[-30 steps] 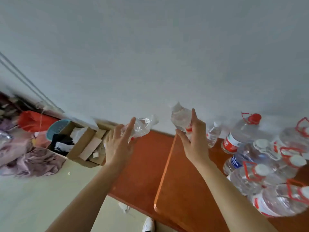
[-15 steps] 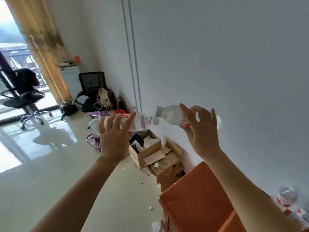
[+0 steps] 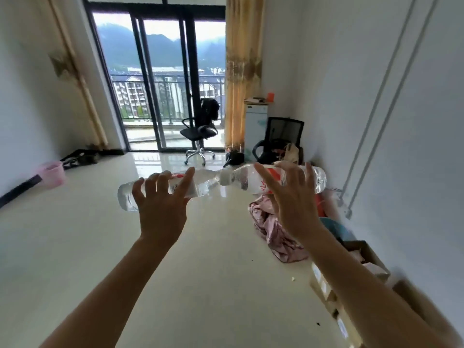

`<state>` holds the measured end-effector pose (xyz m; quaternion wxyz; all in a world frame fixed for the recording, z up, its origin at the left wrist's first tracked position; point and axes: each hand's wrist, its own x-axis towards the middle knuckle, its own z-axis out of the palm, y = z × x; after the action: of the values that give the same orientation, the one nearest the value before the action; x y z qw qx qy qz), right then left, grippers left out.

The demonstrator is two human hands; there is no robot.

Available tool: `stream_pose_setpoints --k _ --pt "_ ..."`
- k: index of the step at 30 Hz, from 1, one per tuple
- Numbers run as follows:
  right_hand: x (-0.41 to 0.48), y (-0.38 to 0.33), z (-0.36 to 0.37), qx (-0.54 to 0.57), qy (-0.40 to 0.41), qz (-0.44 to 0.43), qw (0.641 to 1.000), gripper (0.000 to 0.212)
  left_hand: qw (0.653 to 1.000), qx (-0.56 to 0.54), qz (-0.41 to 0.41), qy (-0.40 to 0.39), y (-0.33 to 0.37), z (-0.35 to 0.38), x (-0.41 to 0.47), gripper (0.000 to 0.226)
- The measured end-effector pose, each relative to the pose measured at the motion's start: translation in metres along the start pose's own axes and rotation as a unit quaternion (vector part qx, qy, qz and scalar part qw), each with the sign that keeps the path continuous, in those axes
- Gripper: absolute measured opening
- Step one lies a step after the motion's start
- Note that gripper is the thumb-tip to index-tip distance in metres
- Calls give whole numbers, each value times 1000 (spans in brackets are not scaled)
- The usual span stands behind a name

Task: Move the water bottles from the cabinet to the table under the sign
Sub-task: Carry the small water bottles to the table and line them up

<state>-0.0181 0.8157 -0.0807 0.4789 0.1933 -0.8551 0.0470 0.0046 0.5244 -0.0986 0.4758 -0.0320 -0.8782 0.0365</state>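
Note:
My left hand [image 3: 160, 204] grips a clear water bottle [image 3: 128, 194] that lies level, its cap end pointing right. My right hand [image 3: 293, 199] grips a second clear water bottle [image 3: 251, 180] with a red and white label, also level, its white cap pointing left. The two cap ends nearly meet in front of me at chest height. Both arms reach forward over a pale shiny floor. No cabinet, table or sign shows in this view.
A pink cloth heap [image 3: 276, 229] and open cardboard boxes [image 3: 364, 259] lie along the right wall. Two black office chairs [image 3: 200, 131] stand near the glass balcony door [image 3: 160, 79]. A pink bucket [image 3: 51, 173] sits at the left wall.
The view has swung left, away from the orange table and its large bottles, toward the balcony door. Both hands still hold their bottles, now level with caps facing each other.

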Motion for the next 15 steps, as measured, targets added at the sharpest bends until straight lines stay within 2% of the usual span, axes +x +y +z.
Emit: stream_pose_setpoints --k 2,5,7,9,15 --pt "29 -35 39 25 1 -25 999 90 999 25 -20 2 -49 4 -10 78" --pt "81 -111 125 122 13 -80 989 87 992 96 -85 -13 -143 14 -31 83" --pt "99 -138 149 140 12 -88 986 87 989 118 -84 -15 -176 13 -33 83" --pt "125 -181 205 186 17 -115 976 88 978 168 -120 -28 -221 26 -34 81" --pt "215 -298 338 266 -12 -187 945 91 942 288 -163 -58 -342 64 -12 83"
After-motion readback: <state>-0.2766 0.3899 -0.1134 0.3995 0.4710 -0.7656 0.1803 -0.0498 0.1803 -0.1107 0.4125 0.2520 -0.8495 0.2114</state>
